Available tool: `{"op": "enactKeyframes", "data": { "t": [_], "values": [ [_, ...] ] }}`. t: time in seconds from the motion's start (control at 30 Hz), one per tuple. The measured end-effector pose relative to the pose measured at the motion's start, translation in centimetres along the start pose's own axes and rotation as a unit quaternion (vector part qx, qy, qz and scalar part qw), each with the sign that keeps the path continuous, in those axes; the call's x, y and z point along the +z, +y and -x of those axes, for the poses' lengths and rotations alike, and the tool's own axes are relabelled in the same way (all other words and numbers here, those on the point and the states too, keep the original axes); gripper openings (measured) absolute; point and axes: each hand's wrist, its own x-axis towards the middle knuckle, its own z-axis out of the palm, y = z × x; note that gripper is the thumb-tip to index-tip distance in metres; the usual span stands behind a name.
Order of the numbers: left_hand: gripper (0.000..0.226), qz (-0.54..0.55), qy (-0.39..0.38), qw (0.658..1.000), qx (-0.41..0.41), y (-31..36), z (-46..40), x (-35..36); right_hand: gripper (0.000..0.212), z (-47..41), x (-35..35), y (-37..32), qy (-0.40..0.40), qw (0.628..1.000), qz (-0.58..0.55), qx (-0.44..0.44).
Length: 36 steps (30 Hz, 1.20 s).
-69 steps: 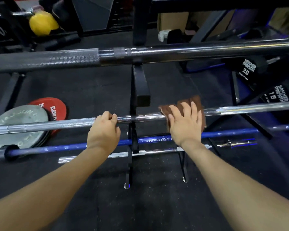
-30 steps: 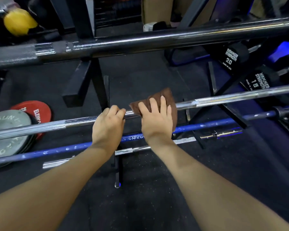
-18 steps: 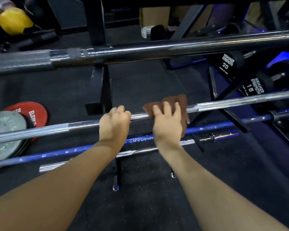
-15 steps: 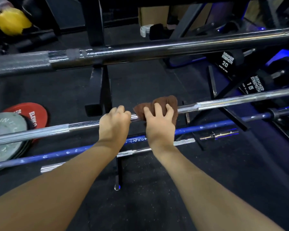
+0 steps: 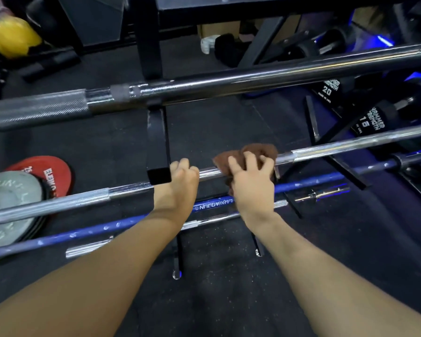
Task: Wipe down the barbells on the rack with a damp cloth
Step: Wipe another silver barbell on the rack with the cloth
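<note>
the black steel barbell rack (image 5: pixel 148 40) stands upright on the dark rubber floor, and everything else is placed from it. a thick dark barbell with a knurled grey sleeve (image 5: pixel 229 85) lies across the rack's top level. one level down rests a thin chrome barbell (image 5: pixel 350 143), and under that a blue barbell with white lettering (image 5: pixel 131 223) and a short chrome bar (image 5: pixel 88 250). left of the rack, a grey weight plate (image 5: pixel 7 205) overlaps a red weight plate (image 5: pixel 46 171) on the floor. right of the rack sit black dumbbells marked 20 and 15 (image 5: pixel 372 119). just right of the rack's upright, the left hand (image 5: pixel 180 183) curls its fingers over the thin chrome barbell. beside it, the right hand (image 5: pixel 250 186) presses a brown crumpled cloth (image 5: pixel 260 152) onto the same bar, fingers spread and bent over the cloth.
</note>
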Motion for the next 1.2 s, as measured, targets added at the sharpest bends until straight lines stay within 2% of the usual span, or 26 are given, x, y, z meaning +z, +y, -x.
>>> {"op": "enactKeyframes", "data": {
  "t": [0.1,0.23,0.4,0.53,0.63,0.7,0.77,0.83,0.87,0.93,1.03,1.13,1.2],
  "values": [
    [0.045,0.005,-0.021,1.0,-0.002,-0.1,-0.4,-0.1,0.054,-0.1,0.3,0.4,-0.029,0.998,0.0,-0.055],
    [0.049,-0.019,-0.046,0.999,0.006,-0.2,-0.6,0.1,0.05,-1.4,-0.5,4.7,-0.014,0.999,-0.049,0.004],
    [0.046,-0.035,-0.041,0.999,0.01,0.4,-0.5,-0.5,0.05,-1.5,-0.3,3.2,0.017,0.996,-0.067,0.048],
    [0.047,-0.018,-0.03,0.999,0.005,0.3,-0.4,-0.9,0.032,-0.2,0.4,0.1,0.051,0.997,-0.04,-0.037],
    [0.051,0.018,-0.025,0.999,0.009,0.0,-0.5,-0.7,0.024,-0.5,0.9,1.5,0.111,0.991,-0.018,-0.078],
    [0.054,0.019,-0.026,0.999,0.01,-0.1,-0.5,-0.8,0.026,-1.5,0.9,3.8,0.108,0.993,-0.038,-0.041],
    [0.054,0.02,-0.033,0.999,0.004,-0.1,-0.5,-0.9,0.029,-2.1,0.7,5.7,0.091,0.991,-0.087,0.042],
    [0.054,0.034,-0.027,0.999,0.001,-0.1,-0.5,-0.5,0.028,-2.0,0.2,5.0,0.104,0.985,-0.105,0.093],
    [0.054,0.033,-0.024,0.999,-0.001,0.1,-0.5,-0.6,0.028,-1.6,0.0,3.9,0.106,0.985,-0.101,0.093],
    [0.053,0.02,-0.021,1.0,-0.005,0.2,-0.6,-0.9,0.028,-0.5,0.4,0.7,0.081,0.991,-0.097,0.039],
    [0.048,0.004,-0.037,0.999,-0.007,0.0,-0.4,-0.9,0.027,0.4,1.6,-1.9,0.041,0.988,-0.145,-0.024],
    [0.045,0.019,-0.044,0.999,-0.007,-0.2,-0.6,-0.6,0.027,-0.7,1.5,0.8,0.079,0.983,-0.164,-0.006],
    [0.024,0.038,-0.063,0.997,0.005,-0.5,-0.5,-0.6,0.027,-2.2,0.9,4.4,0.102,0.976,-0.186,0.055]
  ]
}}
